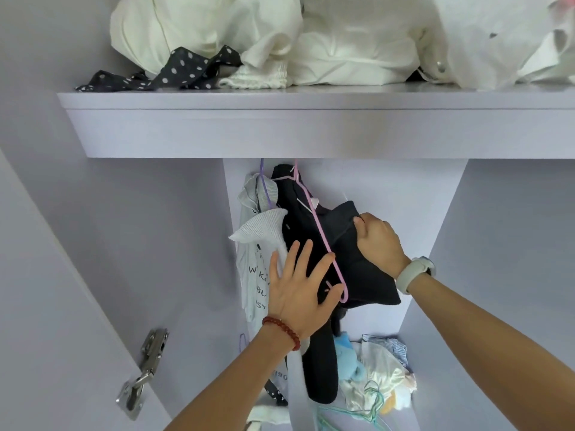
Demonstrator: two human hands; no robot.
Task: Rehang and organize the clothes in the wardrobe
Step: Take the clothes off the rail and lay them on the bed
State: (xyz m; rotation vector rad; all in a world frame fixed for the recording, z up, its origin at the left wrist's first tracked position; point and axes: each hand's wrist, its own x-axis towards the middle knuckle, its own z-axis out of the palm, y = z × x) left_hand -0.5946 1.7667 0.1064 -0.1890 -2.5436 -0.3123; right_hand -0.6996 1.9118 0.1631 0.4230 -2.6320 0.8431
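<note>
A black garment (357, 253) hangs on a pink hanger (323, 241) inside the lilac wardrobe, under the shelf. My right hand (378, 241), with a white watch on the wrist, grips a fold of the black fabric at the hanger's right shoulder. My left hand (300, 287), with a red bead bracelet, lies flat with spread fingers against the front of the black garment, the thumb by the hanger's lower end. Just left hangs a white printed top (255, 275) on a purple hanger (264, 188). The rail is hidden behind the shelf front.
The shelf (311, 126) above carries piled white clothes (342, 42) and a black polka-dot piece (174, 73). On the wardrobe floor lie loose clothes (379, 374), a blue soft item (348, 359) and green hangers (370, 412). The open door with a metal hinge (143, 377) is at left.
</note>
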